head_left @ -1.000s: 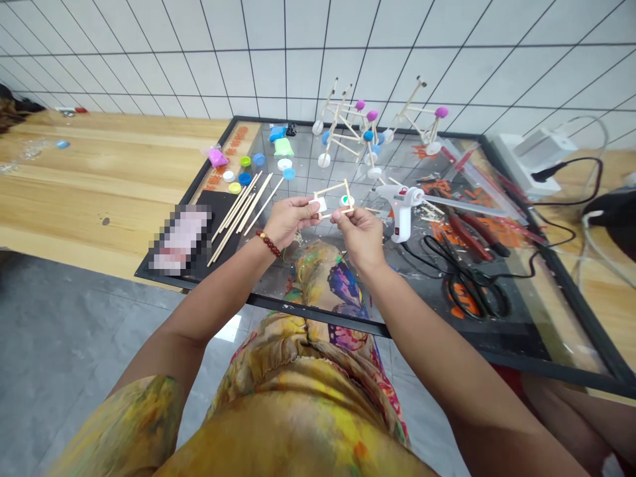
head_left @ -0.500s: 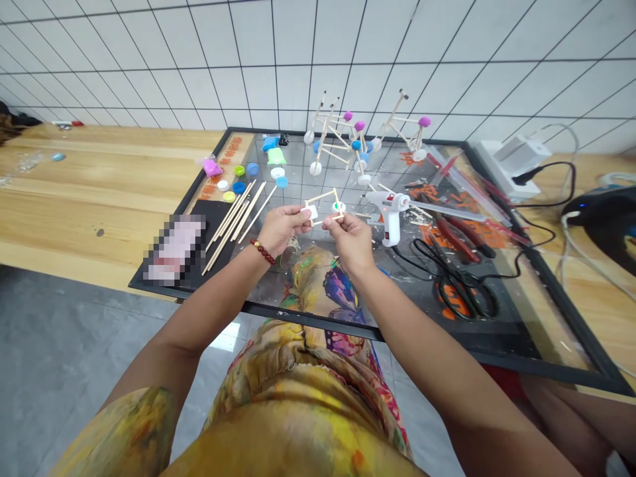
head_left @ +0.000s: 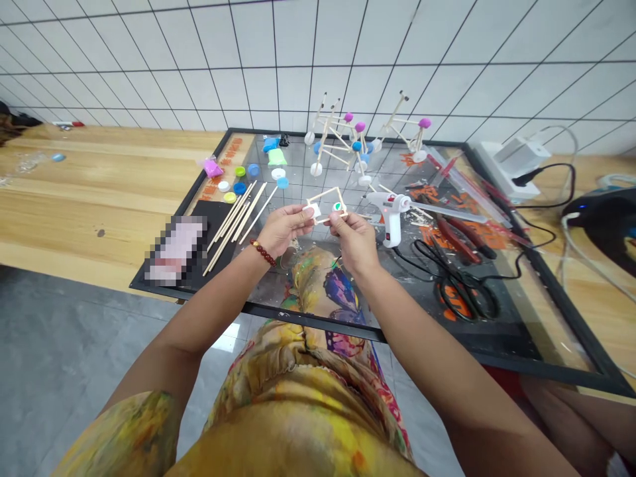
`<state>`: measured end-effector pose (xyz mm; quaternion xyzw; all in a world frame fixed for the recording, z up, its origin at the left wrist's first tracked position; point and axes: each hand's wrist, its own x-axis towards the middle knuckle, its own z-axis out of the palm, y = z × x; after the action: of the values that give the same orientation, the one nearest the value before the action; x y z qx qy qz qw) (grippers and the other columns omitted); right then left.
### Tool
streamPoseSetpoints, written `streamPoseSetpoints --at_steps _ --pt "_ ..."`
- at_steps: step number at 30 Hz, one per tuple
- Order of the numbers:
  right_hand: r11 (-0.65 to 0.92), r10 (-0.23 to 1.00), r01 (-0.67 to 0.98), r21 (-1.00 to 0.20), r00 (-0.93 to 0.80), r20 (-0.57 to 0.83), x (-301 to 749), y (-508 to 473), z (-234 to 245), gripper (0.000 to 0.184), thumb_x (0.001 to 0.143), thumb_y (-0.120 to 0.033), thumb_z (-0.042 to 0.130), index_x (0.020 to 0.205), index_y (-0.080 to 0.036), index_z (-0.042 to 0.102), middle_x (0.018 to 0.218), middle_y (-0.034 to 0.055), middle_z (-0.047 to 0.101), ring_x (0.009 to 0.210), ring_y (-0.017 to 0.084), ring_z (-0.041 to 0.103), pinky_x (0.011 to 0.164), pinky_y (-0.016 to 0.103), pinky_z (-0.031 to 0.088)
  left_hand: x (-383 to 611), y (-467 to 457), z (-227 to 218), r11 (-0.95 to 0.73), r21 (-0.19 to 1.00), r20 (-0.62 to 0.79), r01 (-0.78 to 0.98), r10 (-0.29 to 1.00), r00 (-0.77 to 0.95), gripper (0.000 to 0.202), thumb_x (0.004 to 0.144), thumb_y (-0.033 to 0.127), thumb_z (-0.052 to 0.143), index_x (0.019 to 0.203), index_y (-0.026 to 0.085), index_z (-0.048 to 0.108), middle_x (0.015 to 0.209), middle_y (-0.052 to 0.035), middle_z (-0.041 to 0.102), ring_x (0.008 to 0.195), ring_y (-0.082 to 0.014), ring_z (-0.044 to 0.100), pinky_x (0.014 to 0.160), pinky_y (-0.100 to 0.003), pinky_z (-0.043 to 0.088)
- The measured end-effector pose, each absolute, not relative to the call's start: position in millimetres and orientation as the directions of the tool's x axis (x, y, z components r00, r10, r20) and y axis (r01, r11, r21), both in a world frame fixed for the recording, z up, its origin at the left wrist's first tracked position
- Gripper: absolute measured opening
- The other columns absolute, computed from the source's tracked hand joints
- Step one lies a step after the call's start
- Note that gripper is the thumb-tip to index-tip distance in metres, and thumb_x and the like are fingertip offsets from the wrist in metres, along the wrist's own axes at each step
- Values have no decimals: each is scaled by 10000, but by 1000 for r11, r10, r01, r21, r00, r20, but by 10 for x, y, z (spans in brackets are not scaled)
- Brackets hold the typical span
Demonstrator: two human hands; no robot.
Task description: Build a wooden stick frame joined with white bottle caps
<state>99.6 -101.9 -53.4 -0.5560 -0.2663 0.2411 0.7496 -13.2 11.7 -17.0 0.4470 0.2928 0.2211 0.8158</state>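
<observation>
Both my hands hold up a small square frame of glued wooden sticks (head_left: 325, 205) above a glass-topped work mat. My left hand (head_left: 284, 228) pinches its left corner, by a white bottle cap (head_left: 313, 211). My right hand (head_left: 354, 242) grips the right side, where a white cap with a green centre (head_left: 338, 207) sits. A white hot glue gun (head_left: 390, 213) stands just right of my right hand, not touched. A red bead bracelet (head_left: 262, 252) circles my left wrist.
Loose wooden sticks (head_left: 236, 218) and coloured bottle caps (head_left: 239, 188) lie left of my hands. Stick models on caps (head_left: 338, 136) stand at the back. Black scissors (head_left: 462, 295) and cables lie right, on the glass-topped mat (head_left: 318, 317), which rests on a wooden table (head_left: 99, 199).
The stick frame has risen a little and turned slightly in my hands. My right hand has shifted its hold, and the head view has settled after moving.
</observation>
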Motion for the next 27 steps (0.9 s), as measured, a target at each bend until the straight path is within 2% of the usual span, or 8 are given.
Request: streamPoseSetpoints --at_steps 4,7,11,14,18,27 --pt "283 677 -192 -940 734 54 1000 -1025 -481 523 590 -644 924 830 -238 698 736 -24 672 607 94 470 608 271 418 -137 124 -182 512 852 -274 -104 608 745 180 800 158 874 877 107 720 740 -19 732 693 -105 681 752 -261 551" --pt "263 691 -226 -938 722 20 1019 -1029 -454 544 567 -612 938 882 -245 688 762 -25 677 609 92 489 599 267 424 -141 127 -184 513 851 -268 -110 605 750 168 817 151 857 900 110 715 748 -15 729 704 -105 685 761 -264 552" --pt "229 722 -181 -957 691 42 1033 -1029 -476 496 629 -590 901 906 -248 672 763 -28 650 648 108 526 631 281 436 -139 123 -180 513 851 -265 -116 609 747 142 840 115 821 929 114 710 777 -9 734 700 -100 684 760 -269 558" --pt "221 725 -126 -967 685 76 1036 -1021 -523 449 668 -606 874 816 -244 654 763 -16 657 645 116 505 647 297 435 -131 111 -174 519 845 -259 -131 610 749 181 807 93 846 916 120 704 791 -1 736 684 -93 680 756 -265 560" --pt "223 722 -121 -967 687 81 1047 -1010 -567 404 655 -563 894 734 -245 657 751 -14 665 649 120 496 679 304 449 -121 93 -169 522 845 -265 -118 600 755 158 814 94 846 872 110 700 739 -5 722 652 -89 668 725 -248 557" --pt "270 726 -126 -955 678 116 1061 -1012 -597 302 670 -461 908 789 -261 716 766 -18 665 704 138 560 737 320 503 -116 96 -185 526 845 -297 -94 609 736 117 855 113 821 839 95 707 699 -19 717 638 -92 669 706 -237 554"
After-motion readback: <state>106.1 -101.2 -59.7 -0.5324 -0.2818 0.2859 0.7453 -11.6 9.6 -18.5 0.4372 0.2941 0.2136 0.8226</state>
